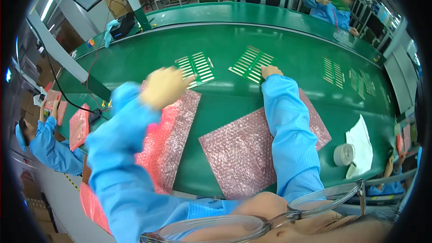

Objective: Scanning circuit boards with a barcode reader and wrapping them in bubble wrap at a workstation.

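Observation:
Two green slotted circuit panels lie on the green belt. My left hand (pixel 164 87) is blurred in motion just above the near corner of the left panel (pixel 196 66); its fingers cannot be made out. My right hand (pixel 271 71) reaches forward and its fingers close on the near right edge of the right panel (pixel 251 63), most of the hand hidden by the blue sleeve. Two pink bubble-wrap sheets lie under my arms: one on the left (pixel 173 139), a larger one under the right forearm (pixel 240 153).
More green panels (pixel 334 71) (pixel 362 83) lie further right on the belt. A tape roll (pixel 344 154) sits on a white sheet (pixel 362 144) at the right. A co-worker in blue (pixel 49 146) handles pink sheets at the left; another person (pixel 330 9) stands at the far right.

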`<action>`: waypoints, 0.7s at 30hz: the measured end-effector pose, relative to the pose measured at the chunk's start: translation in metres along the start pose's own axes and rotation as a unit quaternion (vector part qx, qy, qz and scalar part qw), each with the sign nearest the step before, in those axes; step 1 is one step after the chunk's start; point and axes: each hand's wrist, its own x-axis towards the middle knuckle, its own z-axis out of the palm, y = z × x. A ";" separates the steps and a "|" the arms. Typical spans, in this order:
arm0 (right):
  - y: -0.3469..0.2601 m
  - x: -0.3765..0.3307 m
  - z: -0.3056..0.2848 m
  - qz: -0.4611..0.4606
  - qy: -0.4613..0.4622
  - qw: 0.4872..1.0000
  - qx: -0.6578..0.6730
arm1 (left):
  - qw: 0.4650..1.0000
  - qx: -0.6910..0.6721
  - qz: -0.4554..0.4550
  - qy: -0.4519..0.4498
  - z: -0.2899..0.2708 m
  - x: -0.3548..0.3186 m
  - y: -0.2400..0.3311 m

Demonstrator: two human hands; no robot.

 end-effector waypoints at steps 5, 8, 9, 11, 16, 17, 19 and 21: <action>-0.001 0.018 0.010 -0.026 0.056 0.995 -0.084 | 0.955 -0.166 -0.238 -0.063 0.154 0.184 0.001; 0.007 0.024 0.001 -0.032 0.084 0.992 -0.092 | 0.953 -0.085 -0.281 -0.072 0.243 0.220 0.000; 0.014 0.025 -0.001 -0.029 0.097 0.991 -0.090 | 0.955 -0.085 -0.276 -0.072 0.249 0.224 -0.001; 0.033 0.036 0.002 -0.019 0.132 0.988 -0.075 | 0.951 -0.112 -0.283 -0.055 0.258 0.226 -0.009; 0.054 0.042 -0.018 0.084 0.204 0.965 0.145 | 0.974 -0.056 -0.209 -0.058 0.245 0.228 -0.033; 0.062 0.041 -0.023 0.071 0.197 0.964 0.164 | 0.983 -0.025 -0.177 -0.045 0.227 0.227 -0.036; 0.068 0.018 -0.045 0.043 0.268 0.940 0.205 | 0.950 -0.180 -0.248 0.054 0.196 0.220 -0.048; 0.074 -0.005 -0.067 -0.015 0.337 0.904 0.262 | 0.955 -0.218 -0.168 0.112 0.182 0.211 -0.082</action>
